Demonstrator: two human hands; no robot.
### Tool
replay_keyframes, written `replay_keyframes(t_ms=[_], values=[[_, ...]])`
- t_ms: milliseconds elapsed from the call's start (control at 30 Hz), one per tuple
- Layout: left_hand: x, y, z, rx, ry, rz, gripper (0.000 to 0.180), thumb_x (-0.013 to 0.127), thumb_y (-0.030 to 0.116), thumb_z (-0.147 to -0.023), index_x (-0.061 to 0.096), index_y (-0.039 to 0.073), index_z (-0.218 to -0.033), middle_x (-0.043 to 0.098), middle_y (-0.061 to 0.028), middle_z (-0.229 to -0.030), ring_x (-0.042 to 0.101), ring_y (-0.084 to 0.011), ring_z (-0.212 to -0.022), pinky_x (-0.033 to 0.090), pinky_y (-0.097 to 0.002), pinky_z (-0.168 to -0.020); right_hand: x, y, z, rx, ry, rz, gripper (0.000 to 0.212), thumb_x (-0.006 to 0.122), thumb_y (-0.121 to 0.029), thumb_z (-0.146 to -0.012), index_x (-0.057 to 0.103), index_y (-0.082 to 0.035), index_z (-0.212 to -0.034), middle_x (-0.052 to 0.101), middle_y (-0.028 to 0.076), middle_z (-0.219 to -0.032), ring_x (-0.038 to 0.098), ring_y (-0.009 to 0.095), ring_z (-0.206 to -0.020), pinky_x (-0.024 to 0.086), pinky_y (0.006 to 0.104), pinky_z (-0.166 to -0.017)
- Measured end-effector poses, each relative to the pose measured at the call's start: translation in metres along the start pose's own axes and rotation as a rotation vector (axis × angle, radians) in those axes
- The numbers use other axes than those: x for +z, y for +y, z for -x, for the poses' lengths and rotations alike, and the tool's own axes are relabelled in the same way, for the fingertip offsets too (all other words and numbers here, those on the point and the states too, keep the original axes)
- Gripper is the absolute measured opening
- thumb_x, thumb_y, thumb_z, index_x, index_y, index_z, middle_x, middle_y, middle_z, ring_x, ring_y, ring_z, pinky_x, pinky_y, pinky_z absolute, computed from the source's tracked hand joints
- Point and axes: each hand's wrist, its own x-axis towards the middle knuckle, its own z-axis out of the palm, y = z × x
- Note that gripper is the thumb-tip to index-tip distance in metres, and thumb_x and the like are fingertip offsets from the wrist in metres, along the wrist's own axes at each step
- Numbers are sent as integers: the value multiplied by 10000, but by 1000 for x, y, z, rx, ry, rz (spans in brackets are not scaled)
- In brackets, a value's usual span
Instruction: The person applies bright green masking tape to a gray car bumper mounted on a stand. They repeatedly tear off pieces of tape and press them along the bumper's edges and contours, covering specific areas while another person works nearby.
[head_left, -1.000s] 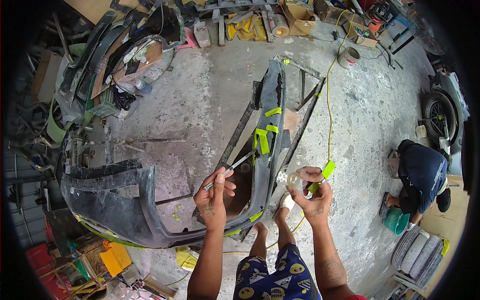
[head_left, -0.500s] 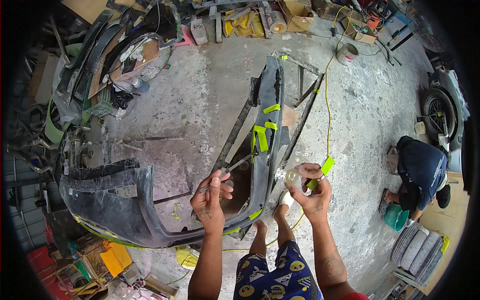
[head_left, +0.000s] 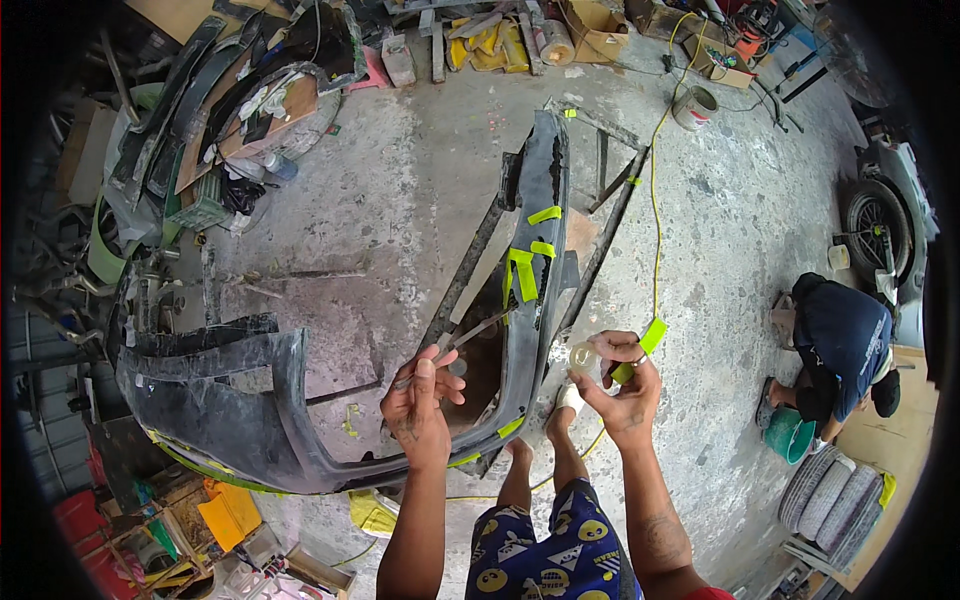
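Your left hand [head_left: 420, 400] pinches a slim rod-like tool [head_left: 476, 332]; your right hand [head_left: 628, 392] grips a small clear round piece [head_left: 583, 357] and yellow-green tape [head_left: 653, 337]. A slack pinch could let the tool scrape the car bumper [head_left: 519, 378]. Your left hand appears over the bumper's open inside, your right beyond its outer edge.
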Motion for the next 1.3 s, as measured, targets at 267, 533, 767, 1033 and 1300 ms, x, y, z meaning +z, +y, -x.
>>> replay_keyframes(t_ms=[267, 533, 767, 1033, 1300], values=[[3, -2, -11, -103, 28, 25, 339, 601, 278, -1042, 652, -6, -1221, 724, -170, -1099, 651, -133, -693, 487, -248, -523, 0, 2, 3, 16, -26, -2, 366, 861, -16, -709, 638, -60, -996, 663, 73, -1136, 523, 52, -758, 425, 209, -630], [6, -6, -17, -138, 17, 79, 328, 620, 274, -1034, 672, -5, -1199, 735, -177, -1071, 667, -139, -705, 507, -247, -552, 1, -1, 2, 33, -10, -5, 335, 866, -38, -707, 634, -64, -948, 672, 64, -1100, 530, 62, -759, 431, 214, -612], [0, -5, -12, -175, 37, 81, 318, 629, 275, -1028, 678, 5, -1190, 743, -158, -1059, 664, -140, -701, 500, -249, -544, 0, 1, 2, 31, -14, -16, 344, 865, -30, -703, 648, -64, -969, 671, 62, -1109, 522, 66, -751, 423, 213, -612], [-8, -4, -7, -176, 28, 47, 350, 635, 319, -1021, 667, 19, -1200, 739, -113, -1053, 635, -137, -692, 477, -263, -541, 2, -1, 2, 25, -19, -10, 352, 869, -31, -703, 658, -65, -983, 668, 56, -1113, 520, 65, -755, 421, 211, -618], [-6, -4, -10, -181, 17, 77, 335, 617, 298, -1032, 659, 18, -1211, 731, -137, -1083, 641, -139, -689, 483, -262, -541, 1, 2, 4, 10, -25, -7, 376, 870, -15, -703, 655, -58, -1008, 662, 67, -1118, 516, 66, -750, 422, 216, -615]])
